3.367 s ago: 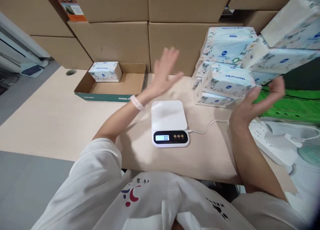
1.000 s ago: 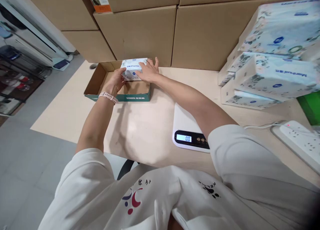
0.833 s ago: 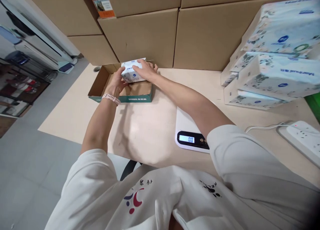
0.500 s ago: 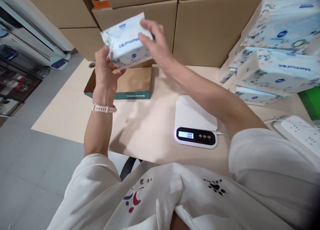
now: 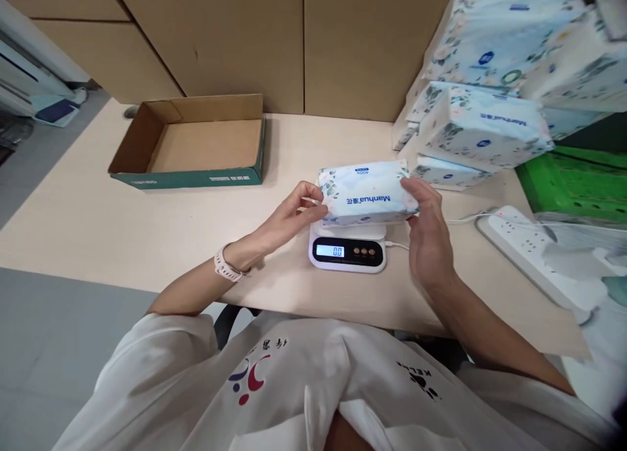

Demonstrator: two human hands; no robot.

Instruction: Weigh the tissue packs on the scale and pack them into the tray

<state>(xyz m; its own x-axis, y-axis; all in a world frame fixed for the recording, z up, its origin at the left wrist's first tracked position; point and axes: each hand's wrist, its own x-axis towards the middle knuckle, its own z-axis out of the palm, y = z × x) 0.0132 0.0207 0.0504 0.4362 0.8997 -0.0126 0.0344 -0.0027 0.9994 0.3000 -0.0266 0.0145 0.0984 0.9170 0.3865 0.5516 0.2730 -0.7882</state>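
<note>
A white and pale blue tissue pack (image 5: 368, 188) with a flower print is held level over the white digital scale (image 5: 349, 250). The pack hides most of the weighing plate, and the display reads 0.0. My left hand (image 5: 294, 219), with a pink band on its wrist, grips the pack's left end between thumb and fingers. At the opposite end, my right hand (image 5: 431, 235) is closed on the right edge, thumb on top and fingers partly hidden below. Whether the pack touches the plate I cannot tell.
An open cardboard tray (image 5: 206, 144) with green sides stands at the left. Stacked tissue packs (image 5: 484, 124) rise at the back right, beside a green crate (image 5: 573, 186). A white power strip (image 5: 531, 248) lies at the right. Large cardboard boxes (image 5: 245, 40) line the back.
Both hands have carried the tissue pack from above the cardboard tray rightward and down to over the scale. It was tilted before and is level now. The view has shifted right.
</note>
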